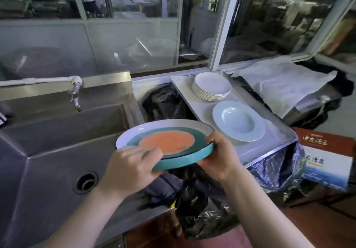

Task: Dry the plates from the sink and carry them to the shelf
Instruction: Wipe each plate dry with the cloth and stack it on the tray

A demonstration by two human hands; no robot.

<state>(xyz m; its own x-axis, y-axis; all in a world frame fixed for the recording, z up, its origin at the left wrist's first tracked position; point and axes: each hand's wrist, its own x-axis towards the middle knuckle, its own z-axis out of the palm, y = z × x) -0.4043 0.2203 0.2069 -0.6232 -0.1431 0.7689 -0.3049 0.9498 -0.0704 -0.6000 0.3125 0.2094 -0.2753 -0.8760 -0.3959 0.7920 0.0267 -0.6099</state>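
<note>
I hold a round teal plate [173, 132] with a white inner rim and an orange centre, level, over the right edge of the steel sink [57, 141]. My left hand [131, 168] grips its near edge and my right hand [217, 157] grips its right edge. To the right, a white shelf [269, 151] carries a stack of several white plates [212, 86] and a single pale deep plate [238, 120]. A dark cloth [163, 186] lies under the plate on the sink's edge.
A tap [75, 95] juts over the sink basin, and the drain [85, 182] shows below. Black bin bags [163, 101] fill the gap between sink and shelf. A printed box [327, 155] stands at the right. Glass panels rise behind.
</note>
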